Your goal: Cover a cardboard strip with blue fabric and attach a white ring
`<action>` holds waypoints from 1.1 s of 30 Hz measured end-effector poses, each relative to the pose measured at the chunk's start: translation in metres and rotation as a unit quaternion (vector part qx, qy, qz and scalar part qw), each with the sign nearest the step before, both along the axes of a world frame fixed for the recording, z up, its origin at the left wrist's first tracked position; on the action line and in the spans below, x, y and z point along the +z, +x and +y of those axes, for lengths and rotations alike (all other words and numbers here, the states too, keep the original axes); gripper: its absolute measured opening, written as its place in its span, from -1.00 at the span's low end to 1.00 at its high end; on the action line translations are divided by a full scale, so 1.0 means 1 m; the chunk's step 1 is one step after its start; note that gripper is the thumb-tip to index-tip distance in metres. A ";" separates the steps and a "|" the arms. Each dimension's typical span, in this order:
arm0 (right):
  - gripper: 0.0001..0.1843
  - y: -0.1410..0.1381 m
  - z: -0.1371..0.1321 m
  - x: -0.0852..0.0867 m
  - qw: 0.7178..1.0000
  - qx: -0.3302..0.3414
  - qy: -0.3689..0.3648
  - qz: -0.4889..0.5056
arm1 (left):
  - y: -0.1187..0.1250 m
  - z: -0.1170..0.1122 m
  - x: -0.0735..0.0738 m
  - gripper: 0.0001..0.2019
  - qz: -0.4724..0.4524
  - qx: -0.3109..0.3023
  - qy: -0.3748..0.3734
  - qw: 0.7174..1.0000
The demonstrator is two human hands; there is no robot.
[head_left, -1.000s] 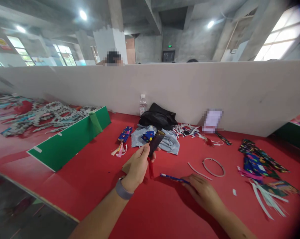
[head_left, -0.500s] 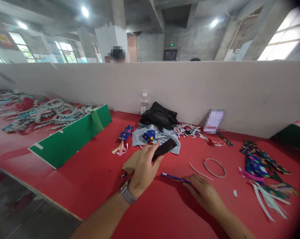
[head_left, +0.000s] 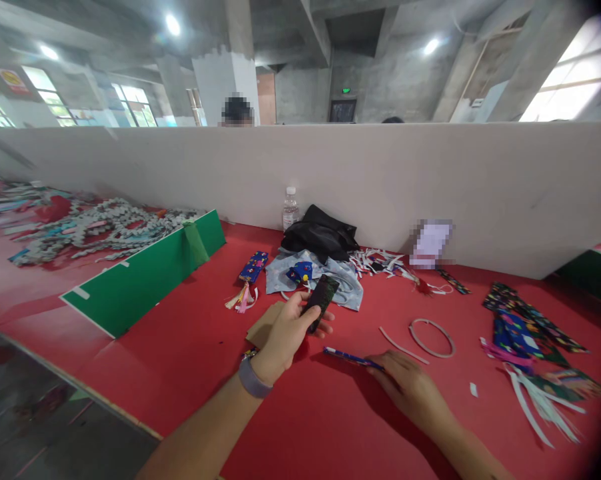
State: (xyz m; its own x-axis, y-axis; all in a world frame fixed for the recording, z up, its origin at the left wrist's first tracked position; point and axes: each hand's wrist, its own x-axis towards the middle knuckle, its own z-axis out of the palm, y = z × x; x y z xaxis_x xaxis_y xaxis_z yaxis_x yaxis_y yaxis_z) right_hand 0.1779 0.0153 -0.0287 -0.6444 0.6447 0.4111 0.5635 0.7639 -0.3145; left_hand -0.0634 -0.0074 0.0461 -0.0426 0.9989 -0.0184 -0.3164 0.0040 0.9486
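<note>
Left hand [head_left: 285, 333]: closed around a dark patterned strip [head_left: 321, 301], lifted off the red table [head_left: 190, 347] for viewing.
Right hand [head_left: 410, 390]: laid flat mid-table, fingertips pinning a blue strip [head_left: 350, 358].

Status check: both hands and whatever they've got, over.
Left hand gripping dark patterned strip, raised off red table. Right hand flat on table, fingertips on blue pen. White ring lies apart, beyond the right hand.

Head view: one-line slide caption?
Left hand holds a dark strip; right hand rests by a blue pen.
</note>
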 end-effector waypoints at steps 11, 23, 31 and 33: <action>-0.73 -0.001 -0.001 0.002 1.000 -0.002 0.002 0.009 | -0.004 0.004 -0.007 -0.61 0.002 0.035 -0.005 0.999; -0.72 -0.002 -0.001 0.004 1.000 0.001 0.012 0.021 | -0.002 0.007 -0.011 -0.71 0.028 0.073 0.058 0.995; -0.72 -0.001 0.000 0.003 1.000 0.004 -0.001 0.015 | -0.004 -0.002 -0.001 -0.75 0.223 0.146 0.107 0.958; -0.72 -0.001 -0.001 0.004 1.000 0.009 -0.005 0.016 | -0.004 -0.005 0.002 -0.79 0.267 0.156 0.119 0.943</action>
State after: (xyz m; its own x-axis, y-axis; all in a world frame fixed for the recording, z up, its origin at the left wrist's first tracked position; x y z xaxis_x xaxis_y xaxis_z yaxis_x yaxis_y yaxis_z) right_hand 0.1768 0.0148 -0.0246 -0.6423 0.6377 0.4252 0.5401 0.7702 -0.3392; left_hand -0.0671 -0.0121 0.0481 -0.2750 0.9091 0.3129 0.2573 -0.2440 0.9350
